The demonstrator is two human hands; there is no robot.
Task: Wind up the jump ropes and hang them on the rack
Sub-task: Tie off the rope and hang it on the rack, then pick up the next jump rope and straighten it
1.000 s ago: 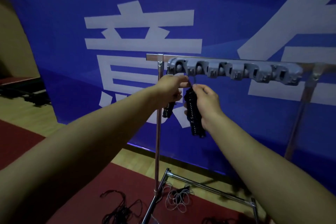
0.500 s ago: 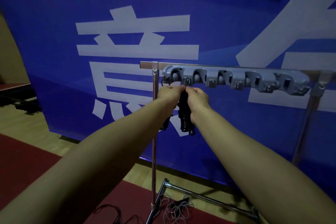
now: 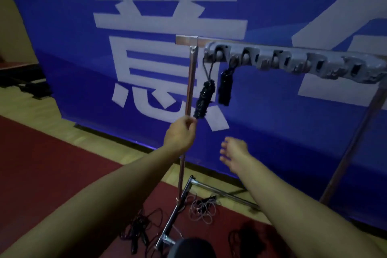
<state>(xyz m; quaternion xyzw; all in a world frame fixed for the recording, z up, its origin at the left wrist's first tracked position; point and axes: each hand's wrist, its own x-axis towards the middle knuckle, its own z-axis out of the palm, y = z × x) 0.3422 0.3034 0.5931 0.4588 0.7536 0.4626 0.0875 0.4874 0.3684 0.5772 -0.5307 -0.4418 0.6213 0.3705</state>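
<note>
A grey hook strip [image 3: 293, 63] runs along the top bar of a metal rack [image 3: 189, 81]. Two wound black jump ropes hang from its leftmost hooks. The first bundle [image 3: 204, 99] tilts down to the left, and the second bundle [image 3: 225, 88] hangs straight beside it. My left hand [image 3: 180, 134] is below the first bundle, its curled fingertips meeting the bundle's lower end in front of the rack's pole. My right hand [image 3: 234, 153] hovers lower and to the right, fingers spread, holding nothing.
Loose ropes lie on the red mat around the rack's base [image 3: 178, 216]: a black tangle [image 3: 140, 228], a pale coil [image 3: 203, 209] and a dark one [image 3: 247, 236]. A blue banner [image 3: 62, 27] stands right behind the rack. Several hooks to the right hold nothing.
Both hands have come down from the hook strip. The second bundle now hangs on its own from the second hook. The first bundle has swung to a tilt toward my left hand.
</note>
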